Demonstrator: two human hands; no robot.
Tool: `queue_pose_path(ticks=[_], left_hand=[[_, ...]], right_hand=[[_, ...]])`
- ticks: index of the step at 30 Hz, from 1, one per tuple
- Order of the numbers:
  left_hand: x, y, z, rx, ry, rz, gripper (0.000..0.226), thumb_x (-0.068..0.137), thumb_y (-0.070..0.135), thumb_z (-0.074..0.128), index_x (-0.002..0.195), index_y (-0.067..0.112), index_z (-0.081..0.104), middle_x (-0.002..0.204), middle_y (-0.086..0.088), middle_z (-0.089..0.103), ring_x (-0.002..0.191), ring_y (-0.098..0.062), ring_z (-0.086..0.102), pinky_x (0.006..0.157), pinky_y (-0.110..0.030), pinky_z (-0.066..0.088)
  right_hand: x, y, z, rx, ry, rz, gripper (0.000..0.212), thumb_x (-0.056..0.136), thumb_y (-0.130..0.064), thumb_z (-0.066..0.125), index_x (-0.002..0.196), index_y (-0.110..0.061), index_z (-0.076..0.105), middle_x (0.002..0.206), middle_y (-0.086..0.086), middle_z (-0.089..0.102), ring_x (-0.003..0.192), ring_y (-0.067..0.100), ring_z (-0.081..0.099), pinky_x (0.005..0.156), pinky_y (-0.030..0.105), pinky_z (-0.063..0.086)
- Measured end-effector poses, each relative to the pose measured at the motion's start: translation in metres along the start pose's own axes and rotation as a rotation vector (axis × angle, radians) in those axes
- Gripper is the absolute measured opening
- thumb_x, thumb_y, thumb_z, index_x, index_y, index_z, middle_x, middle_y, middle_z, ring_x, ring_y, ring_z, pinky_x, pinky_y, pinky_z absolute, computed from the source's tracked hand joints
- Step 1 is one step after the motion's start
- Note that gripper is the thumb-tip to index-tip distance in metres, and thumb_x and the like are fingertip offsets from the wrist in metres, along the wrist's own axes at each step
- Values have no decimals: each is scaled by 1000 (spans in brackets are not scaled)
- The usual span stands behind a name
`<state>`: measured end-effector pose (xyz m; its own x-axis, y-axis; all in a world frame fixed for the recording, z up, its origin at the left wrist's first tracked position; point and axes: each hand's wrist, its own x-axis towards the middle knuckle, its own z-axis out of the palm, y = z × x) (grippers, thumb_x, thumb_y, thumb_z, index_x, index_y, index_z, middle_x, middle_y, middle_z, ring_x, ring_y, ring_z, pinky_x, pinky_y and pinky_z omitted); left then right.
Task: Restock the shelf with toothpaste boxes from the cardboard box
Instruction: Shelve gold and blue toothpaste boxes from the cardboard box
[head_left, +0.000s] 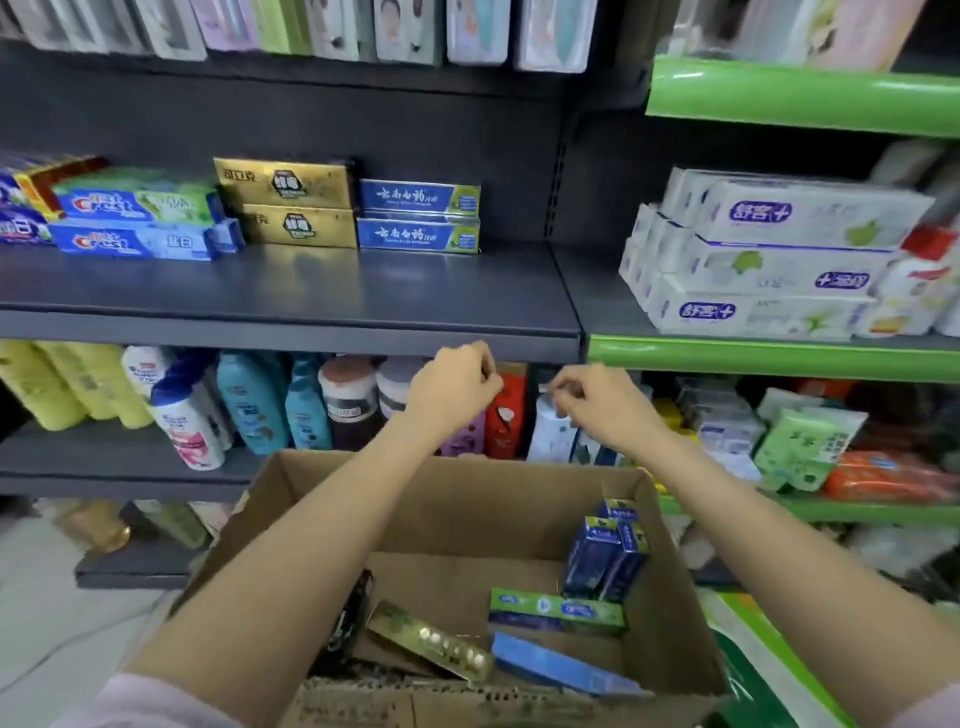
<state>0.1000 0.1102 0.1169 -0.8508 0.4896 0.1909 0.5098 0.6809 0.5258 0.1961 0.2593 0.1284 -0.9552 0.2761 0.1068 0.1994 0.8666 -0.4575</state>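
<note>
An open cardboard box (415, 499) sits in front of me below the shelves. Inside lie several toothpaste boxes: dark blue ones standing at the right (605, 556), a green and blue one (558, 610), a gold one (431, 642) and a light blue one (561, 665). On the grey shelf (291, 296) stand two blue boxes (418, 215), two gold boxes (291, 205) and Crest boxes (135, 223). My left hand (454, 387) and my right hand (592, 402) hover above the box with loosely curled fingers, holding nothing.
White toothpaste boxes (763, 260) are stacked on a green-edged shelf (779, 358) at the right. Shampoo bottles (249, 400) fill the shelf below the grey one. Hanging toothbrush packs (395, 26) line the top. Green packets (800, 447) lie at the lower right.
</note>
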Motion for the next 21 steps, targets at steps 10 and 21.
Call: queue_pose_path(ticks=[10,21], left_hand=[[-20,22,150,139,-514,181,41,92,8,43,130,16,55,134,-11,56,124,-30,51,101,-41,44],[-35,1,214,436,-427,166,51,80,33,72,120,10,51,124,-9,56,115,-29,55,94,-40,39]], right_hand=[[-37,115,79,-146,-313,291,28,94,-8,45,115,4,59,121,22,60,107,33,59,84,33,46],[-28,138,121,-354,-443,318,51,92,-2,48,140,1,30,141,21,32,130,35,36,105,38,36]])
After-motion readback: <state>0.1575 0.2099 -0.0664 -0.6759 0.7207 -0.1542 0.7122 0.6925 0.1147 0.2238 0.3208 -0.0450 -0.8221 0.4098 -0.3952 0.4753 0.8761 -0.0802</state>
